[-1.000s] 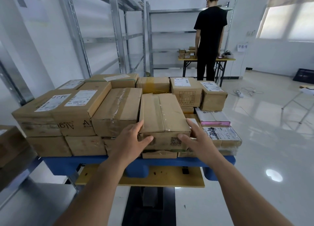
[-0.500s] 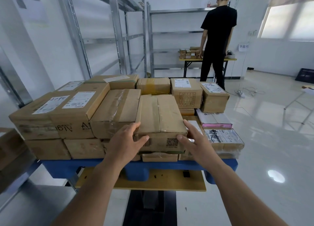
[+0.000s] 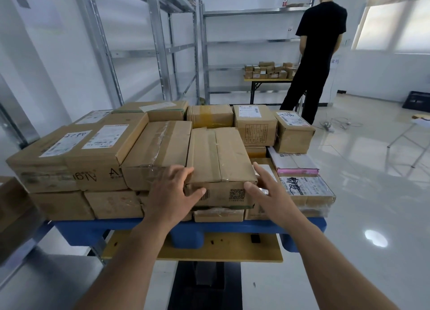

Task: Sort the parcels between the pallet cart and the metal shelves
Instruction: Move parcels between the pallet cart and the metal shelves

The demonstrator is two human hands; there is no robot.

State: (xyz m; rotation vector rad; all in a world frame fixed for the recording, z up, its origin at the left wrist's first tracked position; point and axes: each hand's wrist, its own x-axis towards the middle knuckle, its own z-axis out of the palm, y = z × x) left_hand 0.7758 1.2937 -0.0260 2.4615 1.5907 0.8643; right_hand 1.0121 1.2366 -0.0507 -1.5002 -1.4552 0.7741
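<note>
Several brown cardboard parcels are stacked on a blue pallet (image 3: 116, 228) that rests on the cart's yellow deck (image 3: 232, 249). A long taped parcel with a QR code (image 3: 218, 156) lies on top at the near middle. My left hand (image 3: 172, 193) grips its near left corner, thumb on the front face. My right hand (image 3: 267, 193) holds the near right corner, with its fingers along the side. Metal shelves (image 3: 160, 51) stand behind at the left and another rack (image 3: 251, 41) at the back.
A person in black (image 3: 321, 41) stands with their back to me at a table of small parcels (image 3: 267, 71). A carton (image 3: 9, 205) sits on a low shelf at my left. A black crate (image 3: 416, 101) and cables (image 3: 337, 124) lie on the glossy floor, right.
Both hands stay on the same parcel's near corners. The view has shifted left, so the person at the back now appears farther right.
</note>
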